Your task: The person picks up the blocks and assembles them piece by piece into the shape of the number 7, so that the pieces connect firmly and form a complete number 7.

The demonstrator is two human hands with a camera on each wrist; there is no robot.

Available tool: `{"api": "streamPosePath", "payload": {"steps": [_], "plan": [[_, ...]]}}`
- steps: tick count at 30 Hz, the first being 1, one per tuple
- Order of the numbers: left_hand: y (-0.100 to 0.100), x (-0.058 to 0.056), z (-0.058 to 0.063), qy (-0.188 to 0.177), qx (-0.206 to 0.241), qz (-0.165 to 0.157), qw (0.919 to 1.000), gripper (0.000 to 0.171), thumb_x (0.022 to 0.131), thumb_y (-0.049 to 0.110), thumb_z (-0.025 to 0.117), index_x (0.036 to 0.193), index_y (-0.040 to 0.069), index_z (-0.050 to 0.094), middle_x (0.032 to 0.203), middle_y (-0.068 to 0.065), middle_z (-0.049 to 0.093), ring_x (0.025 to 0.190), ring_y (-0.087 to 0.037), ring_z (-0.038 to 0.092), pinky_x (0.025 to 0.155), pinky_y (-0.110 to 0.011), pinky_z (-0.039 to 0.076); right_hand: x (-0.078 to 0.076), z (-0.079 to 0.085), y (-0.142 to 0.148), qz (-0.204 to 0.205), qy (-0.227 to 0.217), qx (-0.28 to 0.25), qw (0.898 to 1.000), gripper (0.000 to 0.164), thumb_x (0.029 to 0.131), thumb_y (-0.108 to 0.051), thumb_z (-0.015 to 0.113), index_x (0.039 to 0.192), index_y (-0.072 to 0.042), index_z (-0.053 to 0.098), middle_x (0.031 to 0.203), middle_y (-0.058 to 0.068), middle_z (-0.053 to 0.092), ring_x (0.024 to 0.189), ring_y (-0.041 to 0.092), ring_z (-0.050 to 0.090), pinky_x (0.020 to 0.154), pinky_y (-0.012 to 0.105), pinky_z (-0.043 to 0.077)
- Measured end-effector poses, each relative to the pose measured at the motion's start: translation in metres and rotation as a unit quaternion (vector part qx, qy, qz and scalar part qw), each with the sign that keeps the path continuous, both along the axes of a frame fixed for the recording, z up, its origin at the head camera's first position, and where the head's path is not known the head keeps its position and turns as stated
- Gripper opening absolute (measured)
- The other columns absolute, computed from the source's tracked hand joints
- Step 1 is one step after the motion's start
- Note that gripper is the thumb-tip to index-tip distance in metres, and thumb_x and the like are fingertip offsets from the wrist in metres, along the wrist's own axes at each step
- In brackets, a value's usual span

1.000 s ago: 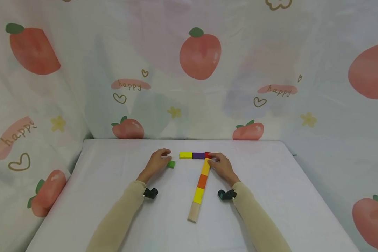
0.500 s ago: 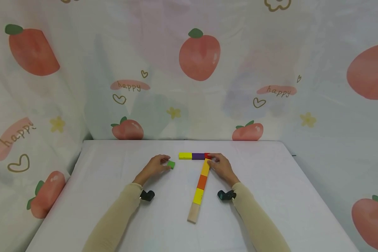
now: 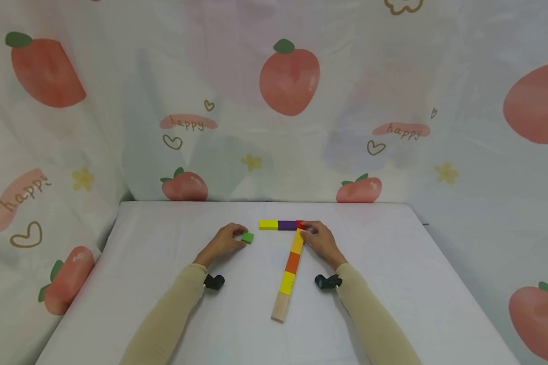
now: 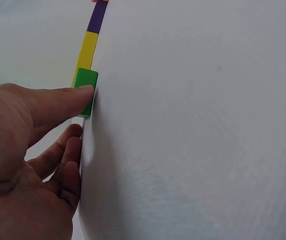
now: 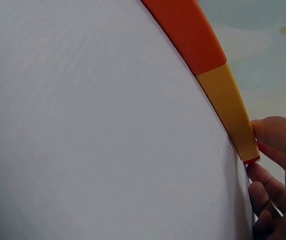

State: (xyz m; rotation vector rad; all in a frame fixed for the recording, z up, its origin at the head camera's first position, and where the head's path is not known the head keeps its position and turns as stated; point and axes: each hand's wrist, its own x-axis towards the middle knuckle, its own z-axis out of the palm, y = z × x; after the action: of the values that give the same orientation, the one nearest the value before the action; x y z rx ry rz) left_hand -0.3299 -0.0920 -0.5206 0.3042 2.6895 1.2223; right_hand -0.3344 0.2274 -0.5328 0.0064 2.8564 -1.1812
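In the head view, my left hand pinches a small green block by its sides, left of the block rows. The left wrist view shows the thumb pressed on the green block, the other fingers curled below. My right hand is at the corner where two rows meet, its fingertips on a red block and its thumb by the amber block. A purple block and a yellow block continue left from the red one. The right hand partly covers the red block.
From the amber block a slanted row runs toward the front: an orange block, another yellow block and a plain wood block. All lie on a white-covered table. A fruit-printed curtain stands behind.
My left hand has drawn slightly back and to the left, its fingers now round the green block, which has turned a little. My right hand stays at the corner.
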Motion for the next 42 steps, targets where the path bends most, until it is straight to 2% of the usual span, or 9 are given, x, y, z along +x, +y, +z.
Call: {"api": "streamPosePath", "payload": {"steps": [6,17,25,36,42], "plan": [[-0.001,0.000,-0.002,0.005,-0.013,-0.004,0.9999,0.036,0.084,0.010,0.077,0.118,0.008,0.067,0.119,-0.011,0.062,0.116,-0.027,0.057,0.104,-0.044,0.044,-0.001,-0.004,0.000,0.007,0.012,0.009,1.000,0.040,0.095,-0.032,0.063,0.134,-0.022,0.061,0.129,0.008,0.057,0.111,0.028,0.051,0.097,0.044,0.046],[-0.001,0.005,-0.001,0.014,-0.005,0.003,0.9999,0.035,0.084,0.011,0.077,0.117,0.009,0.066,0.118,-0.009,0.065,0.116,-0.026,0.058,0.104,-0.043,0.043,0.000,-0.004,0.001,0.002,-0.001,0.008,1.000,0.041,0.096,-0.032,0.062,0.135,-0.022,0.059,0.132,0.009,0.056,0.113,0.029,0.050,0.099,0.046,0.046],[-0.001,0.006,0.002,0.020,0.009,0.009,0.9997,0.034,0.084,0.013,0.077,0.116,0.009,0.065,0.117,-0.007,0.066,0.113,-0.023,0.059,0.102,-0.042,0.046,0.000,-0.001,0.000,0.003,0.006,0.005,1.000,0.041,0.096,-0.032,0.062,0.135,-0.021,0.060,0.133,0.009,0.055,0.114,0.028,0.050,0.100,0.046,0.045],[0.002,0.000,0.005,0.018,0.023,0.032,0.9990,0.036,0.084,0.022,0.079,0.116,0.012,0.065,0.113,-0.005,0.066,0.108,-0.022,0.059,0.098,-0.041,0.049,-0.002,-0.002,0.000,0.005,0.009,0.001,1.000,0.040,0.096,-0.031,0.063,0.134,-0.021,0.060,0.134,0.008,0.056,0.115,0.029,0.050,0.101,0.046,0.045],[0.005,-0.005,0.006,0.024,0.021,0.038,0.9988,0.036,0.084,0.020,0.078,0.117,0.012,0.065,0.114,-0.005,0.066,0.109,-0.023,0.059,0.099,-0.041,0.049,-0.003,-0.002,0.000,0.002,0.007,-0.001,1.000,0.040,0.095,-0.031,0.063,0.134,-0.021,0.060,0.134,0.008,0.056,0.115,0.028,0.050,0.101,0.046,0.045]]}}
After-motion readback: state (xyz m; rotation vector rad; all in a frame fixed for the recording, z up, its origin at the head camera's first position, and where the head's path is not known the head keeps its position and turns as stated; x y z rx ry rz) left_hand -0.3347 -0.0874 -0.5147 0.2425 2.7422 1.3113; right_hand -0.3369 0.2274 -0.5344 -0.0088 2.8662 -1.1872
